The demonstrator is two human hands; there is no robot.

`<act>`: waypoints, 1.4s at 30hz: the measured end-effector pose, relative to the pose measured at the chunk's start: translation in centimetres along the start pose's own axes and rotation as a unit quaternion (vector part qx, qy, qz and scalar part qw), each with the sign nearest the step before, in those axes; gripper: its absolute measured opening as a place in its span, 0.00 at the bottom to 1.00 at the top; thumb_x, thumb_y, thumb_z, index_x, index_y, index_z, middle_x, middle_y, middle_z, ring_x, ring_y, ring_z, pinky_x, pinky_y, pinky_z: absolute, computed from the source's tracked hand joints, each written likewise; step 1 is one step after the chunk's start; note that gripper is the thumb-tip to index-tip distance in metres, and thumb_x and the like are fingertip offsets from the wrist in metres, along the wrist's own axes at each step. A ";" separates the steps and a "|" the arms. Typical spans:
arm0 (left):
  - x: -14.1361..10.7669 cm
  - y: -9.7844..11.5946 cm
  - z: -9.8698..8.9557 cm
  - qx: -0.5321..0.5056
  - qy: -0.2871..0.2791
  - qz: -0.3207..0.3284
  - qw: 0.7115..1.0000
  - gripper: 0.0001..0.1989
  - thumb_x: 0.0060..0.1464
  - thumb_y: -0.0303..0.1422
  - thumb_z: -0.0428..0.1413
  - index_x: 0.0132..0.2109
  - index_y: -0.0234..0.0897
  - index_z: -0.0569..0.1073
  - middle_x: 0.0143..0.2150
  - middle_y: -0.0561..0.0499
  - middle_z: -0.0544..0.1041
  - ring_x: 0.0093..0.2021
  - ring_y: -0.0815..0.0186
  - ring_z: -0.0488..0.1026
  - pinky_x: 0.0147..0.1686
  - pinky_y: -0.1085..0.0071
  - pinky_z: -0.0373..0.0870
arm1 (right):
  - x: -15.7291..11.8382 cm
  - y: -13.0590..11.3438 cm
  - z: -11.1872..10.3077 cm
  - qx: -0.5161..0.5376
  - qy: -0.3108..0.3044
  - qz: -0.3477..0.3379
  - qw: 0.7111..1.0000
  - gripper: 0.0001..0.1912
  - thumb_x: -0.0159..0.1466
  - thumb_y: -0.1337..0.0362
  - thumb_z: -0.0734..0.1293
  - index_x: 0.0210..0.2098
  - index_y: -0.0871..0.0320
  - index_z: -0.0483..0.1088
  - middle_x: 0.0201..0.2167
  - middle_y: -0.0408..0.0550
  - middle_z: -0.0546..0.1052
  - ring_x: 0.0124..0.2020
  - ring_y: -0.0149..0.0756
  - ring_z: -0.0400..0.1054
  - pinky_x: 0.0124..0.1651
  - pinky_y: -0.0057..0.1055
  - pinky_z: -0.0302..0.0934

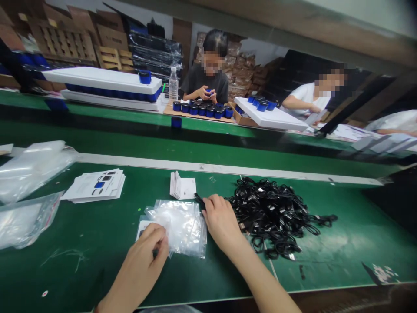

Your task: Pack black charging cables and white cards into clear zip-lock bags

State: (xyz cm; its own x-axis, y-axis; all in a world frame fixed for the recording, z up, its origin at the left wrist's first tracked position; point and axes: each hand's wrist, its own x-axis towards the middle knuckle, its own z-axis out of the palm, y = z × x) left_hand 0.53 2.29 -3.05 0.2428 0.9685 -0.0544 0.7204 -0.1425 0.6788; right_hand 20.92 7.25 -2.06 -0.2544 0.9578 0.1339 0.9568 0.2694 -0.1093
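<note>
My left hand (143, 256) is closed, its thumb and fingers pinched at the near left edge of a pile of clear plastic bags (187, 228). Part of a white printed card (142, 227) shows beside those fingers; whether it lies inside a bag I cannot tell. On the right of the bags, my right hand (221, 221) grips a short black cable (199, 201) whose end sticks out past the fingertips. Just beyond it stands a small stack of folded white leaflets (183, 187). A large heap of black cables (270, 213) lies to the right of that hand.
Printed cards (97, 184) and bulky plastic bags (35, 169) lie at the left of the green table (104, 269). A pale strip (202, 167) runs across it. Beyond, a co-worker (210, 69) handles a blue item near several blue-and-black round items (202, 109); other people sit farther right.
</note>
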 end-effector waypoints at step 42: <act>-2.9 0.6 0.3 0.116 0.159 0.154 0.968 0.06 0.56 0.28 0.48 0.34 0.42 0.68 0.59 0.46 0.61 0.56 0.55 0.63 0.48 0.59 0.67 | -5.8 -7.1 -0.1 0.428 0.077 0.040 0.900 0.11 0.59 0.74 0.63 0.26 0.57 0.75 0.32 0.48 0.72 0.33 0.35 0.66 0.35 0.28 0.62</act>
State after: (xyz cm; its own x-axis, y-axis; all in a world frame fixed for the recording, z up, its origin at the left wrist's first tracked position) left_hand 0.42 -0.63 -2.72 0.2843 0.8810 0.3781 0.7807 -0.4417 0.4421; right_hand 15.55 -0.20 -1.99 -0.1048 0.9700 0.2194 0.4954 0.2422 -0.8342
